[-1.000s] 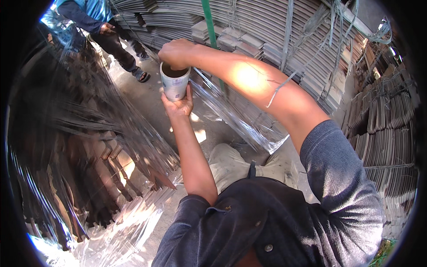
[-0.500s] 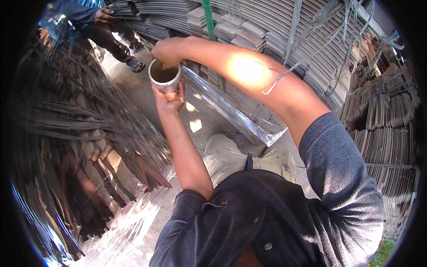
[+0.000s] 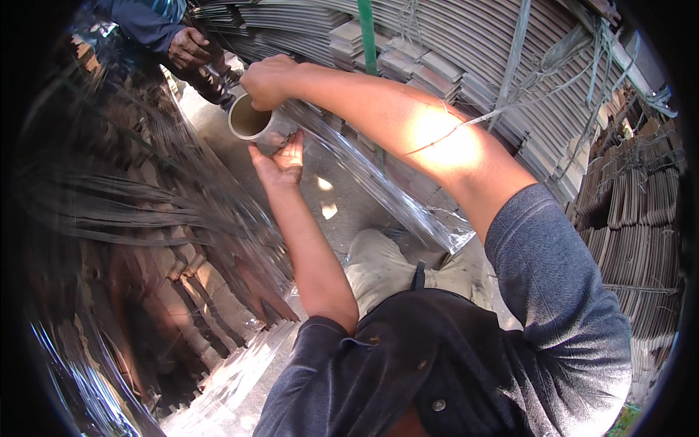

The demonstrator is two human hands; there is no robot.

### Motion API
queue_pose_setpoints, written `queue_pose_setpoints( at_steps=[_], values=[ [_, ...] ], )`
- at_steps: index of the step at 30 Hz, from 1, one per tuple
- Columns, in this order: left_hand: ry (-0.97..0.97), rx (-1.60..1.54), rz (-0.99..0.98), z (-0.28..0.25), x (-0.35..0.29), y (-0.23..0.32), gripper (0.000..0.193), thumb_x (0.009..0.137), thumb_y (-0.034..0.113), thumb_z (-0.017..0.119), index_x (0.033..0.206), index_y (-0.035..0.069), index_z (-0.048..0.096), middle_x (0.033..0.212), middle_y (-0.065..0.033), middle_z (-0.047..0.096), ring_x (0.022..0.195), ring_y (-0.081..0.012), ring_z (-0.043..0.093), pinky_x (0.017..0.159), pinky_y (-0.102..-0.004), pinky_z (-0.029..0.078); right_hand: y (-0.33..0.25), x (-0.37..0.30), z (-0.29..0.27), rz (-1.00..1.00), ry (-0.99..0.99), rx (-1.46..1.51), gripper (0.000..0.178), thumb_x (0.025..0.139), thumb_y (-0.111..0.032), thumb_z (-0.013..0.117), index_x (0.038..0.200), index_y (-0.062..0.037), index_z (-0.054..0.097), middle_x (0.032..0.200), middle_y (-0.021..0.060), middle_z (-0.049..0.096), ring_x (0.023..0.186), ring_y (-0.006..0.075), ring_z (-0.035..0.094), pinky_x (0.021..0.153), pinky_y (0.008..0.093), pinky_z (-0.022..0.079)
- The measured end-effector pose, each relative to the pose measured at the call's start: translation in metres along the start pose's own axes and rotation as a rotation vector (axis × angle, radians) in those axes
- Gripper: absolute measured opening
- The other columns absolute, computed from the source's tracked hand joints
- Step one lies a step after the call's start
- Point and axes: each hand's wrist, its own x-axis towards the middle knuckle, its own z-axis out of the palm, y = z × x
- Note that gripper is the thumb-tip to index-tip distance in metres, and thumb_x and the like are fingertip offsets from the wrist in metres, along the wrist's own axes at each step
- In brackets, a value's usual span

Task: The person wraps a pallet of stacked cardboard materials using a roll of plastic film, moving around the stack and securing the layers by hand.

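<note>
A hollow-cored roll of clear stretch film (image 3: 277, 134) is held out at arm's length in front of me, its open end tilted toward me. My right hand (image 3: 266, 81) curls over the roll's upper rim, some fingers hidden inside the core. From below, my left hand (image 3: 282, 167) cups the roll's side with thumb and fingers spread around it. A taut, shiny strip of film (image 3: 378, 188) runs from the roll down to the right, past my knees.
To the left stands a tall stack of wooden pieces (image 3: 156, 284) wrapped in film. Stacked, tied boards (image 3: 641, 189) rise at the right, more behind a green post (image 3: 366, 36). Another person's hand (image 3: 188, 48) shows at the upper left. Loose straps (image 3: 597, 65) dangle at the upper right.
The roll has tipped further and shifted slightly left, with both hands still on it. The other person's hand looks closer. My view has swung a little.
</note>
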Motion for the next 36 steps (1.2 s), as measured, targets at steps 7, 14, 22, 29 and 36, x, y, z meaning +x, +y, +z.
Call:
queue_pose_setpoints(
  at_steps=[7, 14, 22, 29, 36],
  values=[
    [0.121, 0.066, 0.173, -0.012, 0.023, -0.011, 0.086, 0.099, 0.063, 0.060, 0.153, 0.001, 0.036, 0.145, -0.0201, 0.055, 0.135, -0.0356, 0.054, 0.108, -0.0487, 0.050, -0.004, 0.022, 0.000, -0.112, 0.175, -0.042, 0.031, 0.086, -0.027, 0.076, 0.112, -0.0095, 0.078, 0.109, 0.0152, 0.078, 0.105, 0.0370, 0.075, 0.086, 0.0479, 0.060],
    [0.078, 0.215, 0.215, -0.051, 0.013, -0.055, 0.071, 0.108, 0.056, 0.044, 0.156, 0.005, 0.034, 0.153, -0.0192, 0.048, 0.143, -0.0320, 0.044, 0.119, -0.0460, 0.033, 0.007, 0.034, -0.023, -0.255, 0.338, -0.150, 0.033, 0.086, -0.033, 0.082, 0.106, -0.0073, 0.078, 0.103, 0.0152, 0.078, 0.099, 0.0376, 0.076, 0.081, 0.0468, 0.061],
    [0.156, 0.216, 0.202, -0.061, 0.021, -0.068, 0.052, 0.108, 0.051, 0.045, 0.137, 0.008, 0.047, 0.149, -0.0172, 0.052, 0.135, -0.0314, 0.053, 0.113, -0.0461, 0.044, 0.019, 0.021, -0.030, -0.180, 0.453, -0.108, 0.016, 0.081, -0.023, 0.079, 0.089, -0.0092, 0.079, 0.090, 0.0166, 0.078, 0.089, 0.0378, 0.077, 0.073, 0.0486, 0.061],
    [0.236, 0.118, 0.154, -0.076, 0.048, -0.062, 0.056, 0.109, 0.051, 0.043, 0.143, 0.007, 0.043, 0.151, -0.0179, 0.051, 0.136, -0.0326, 0.052, 0.110, -0.0464, 0.046, 0.025, 0.021, -0.028, -0.143, 0.483, -0.016, 0.013, 0.077, -0.014, 0.076, 0.088, -0.0080, 0.080, 0.090, 0.0207, 0.077, 0.089, 0.0394, 0.076, 0.074, 0.0487, 0.061],
    [0.171, 0.069, 0.196, -0.081, 0.071, -0.044, 0.052, 0.108, 0.051, 0.044, 0.138, 0.007, 0.045, 0.143, -0.0169, 0.056, 0.126, -0.0318, 0.058, 0.105, -0.0473, 0.050, 0.038, 0.049, -0.015, 0.113, 0.445, 0.229, 0.015, 0.076, -0.010, 0.076, 0.089, -0.0027, 0.080, 0.092, 0.0252, 0.075, 0.093, 0.0435, 0.075, 0.080, 0.0520, 0.060]
  ],
)
